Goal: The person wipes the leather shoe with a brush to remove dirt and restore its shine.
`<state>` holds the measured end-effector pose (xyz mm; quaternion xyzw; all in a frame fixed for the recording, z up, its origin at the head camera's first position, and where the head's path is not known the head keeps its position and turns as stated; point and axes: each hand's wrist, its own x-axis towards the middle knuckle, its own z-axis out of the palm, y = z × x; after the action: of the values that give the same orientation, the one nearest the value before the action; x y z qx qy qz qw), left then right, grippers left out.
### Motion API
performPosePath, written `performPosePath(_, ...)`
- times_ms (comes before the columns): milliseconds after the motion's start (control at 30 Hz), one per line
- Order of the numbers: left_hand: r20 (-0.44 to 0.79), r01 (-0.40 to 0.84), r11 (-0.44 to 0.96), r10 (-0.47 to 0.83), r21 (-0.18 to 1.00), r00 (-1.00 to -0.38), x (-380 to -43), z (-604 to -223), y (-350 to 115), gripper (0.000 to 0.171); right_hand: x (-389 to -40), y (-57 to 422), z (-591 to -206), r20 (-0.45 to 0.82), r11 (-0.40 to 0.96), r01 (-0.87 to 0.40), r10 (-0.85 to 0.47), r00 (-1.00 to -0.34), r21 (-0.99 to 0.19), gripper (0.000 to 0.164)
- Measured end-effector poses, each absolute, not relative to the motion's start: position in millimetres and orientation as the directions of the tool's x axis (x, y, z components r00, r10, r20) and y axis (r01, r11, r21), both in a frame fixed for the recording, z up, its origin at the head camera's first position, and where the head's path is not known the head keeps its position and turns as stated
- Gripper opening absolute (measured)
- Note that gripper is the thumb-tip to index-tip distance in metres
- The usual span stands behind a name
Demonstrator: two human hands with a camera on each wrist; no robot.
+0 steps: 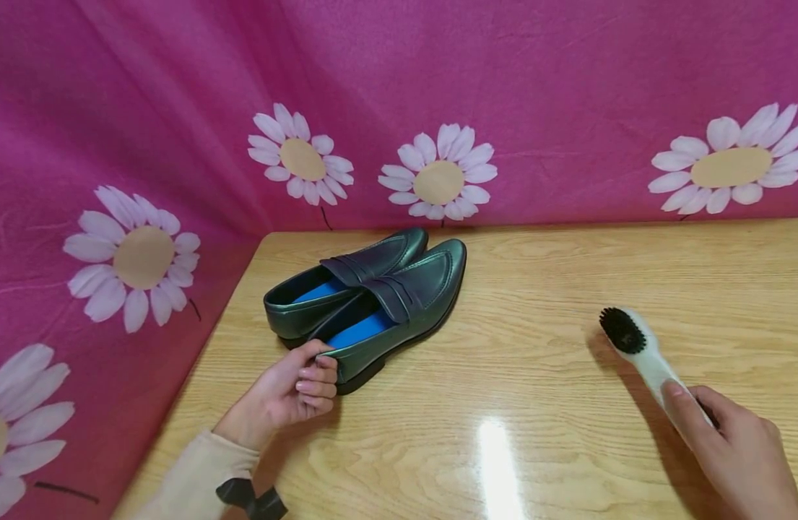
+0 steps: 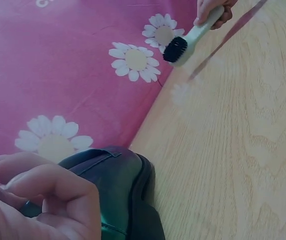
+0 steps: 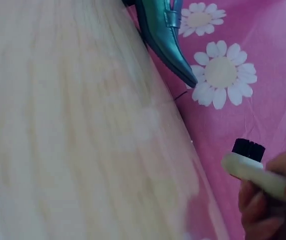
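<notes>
Two dark green loafers with blue insoles stand side by side at the left of the table, toes pointing back and right. My left hand (image 1: 301,390) pinches the heel rim of the near loafer (image 1: 424,289), thumb on top and fingers curled at the outside. The far loafer (image 1: 295,310) sits right behind it, partly covered. Out to the right, my right hand (image 1: 730,433) grips the handle of a white brush (image 1: 652,361) with black bristles (image 1: 622,331). The bristles face up and left, apart from the shoes. In the left wrist view the near loafer (image 2: 117,190) is partly hidden behind curled fingers.
A light wood table (image 1: 535,289) carries everything. Pink cloth (image 1: 535,87) with large white daisies hangs along its back and left edges. A black bow (image 1: 250,498) is at the left sleeve. Light glares off the table's front middle.
</notes>
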<state>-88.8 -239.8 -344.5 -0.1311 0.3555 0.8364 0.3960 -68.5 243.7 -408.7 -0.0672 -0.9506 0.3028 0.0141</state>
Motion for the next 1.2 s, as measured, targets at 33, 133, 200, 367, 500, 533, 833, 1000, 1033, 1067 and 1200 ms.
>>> performPosePath(33, -0.499, -0.753, -0.432, 0.568, 0.496, -0.655, -89, -345, -240, 0.045, -70, 245, -409, -0.018, 0.813, 0.125, 0.139, -0.990, -0.569, 0.050)
performPosePath(133, -0.500, -0.749, -0.429, 0.562, 0.505, -0.658, -89, -345, -240, 0.045, -74, 250, -412, -0.053, 0.838, 0.169, 0.165, -0.985, -0.519, 0.053)
performPosePath(200, -0.507, -0.747, -0.423, 0.553, 0.512, -0.661, -89, -346, -240, 0.045, -78, 254, -412, -0.143, 0.852, 0.229, 0.182, -0.973, -0.472, 0.057)
performPosePath(367, -0.519, -0.745, -0.411, 0.538, 0.526, -0.664, -89, -346, -239, 0.044, -84, 263, -415, -0.383, 0.907, 0.273, 0.139, -0.913, -0.320, 0.076)
performPosePath(500, -0.528, -0.743, -0.414, 0.526, 0.525, -0.666, -88, -346, -239, 0.043, -85, 265, -418, -0.403, 0.937, 0.205, 0.078, -0.912, -0.283, 0.077)
performPosePath(533, -0.531, -0.743, -0.415, 0.523, 0.524, -0.667, -88, -346, -239, 0.042, -85, 265, -418, -0.391, 0.939, 0.197, 0.075, -0.917, -0.282, 0.075)
performPosePath(833, -0.509, -0.733, -0.404, 0.534, 0.547, -0.675, -86, -347, -240, 0.041, -84, 259, -418, -0.339, 0.925, 0.224, 0.115, -0.934, -0.306, 0.075)
performPosePath(1000, -0.494, -0.729, -0.392, 0.549, 0.561, -0.674, -87, -348, -240, 0.041, -81, 251, -418, -0.285, 0.920, 0.230, 0.139, -0.948, -0.317, 0.085)
performPosePath(1033, -0.493, -0.729, -0.390, 0.549, 0.563, -0.675, -87, -348, -240, 0.041, -80, 250, -418, -0.272, 0.921, 0.226, 0.140, -0.952, -0.318, 0.084)
performPosePath(1067, -0.492, -0.728, -0.389, 0.549, 0.565, -0.676, -87, -348, -240, 0.041, -79, 250, -417, -0.253, 0.922, 0.221, 0.142, -0.957, -0.319, 0.081)
performPosePath(1200, -0.487, -0.723, -0.384, 0.550, 0.574, -0.679, -86, -350, -240, 0.041, -78, 250, -415, -0.222, 0.925, 0.203, 0.134, -0.966, -0.323, 0.072)
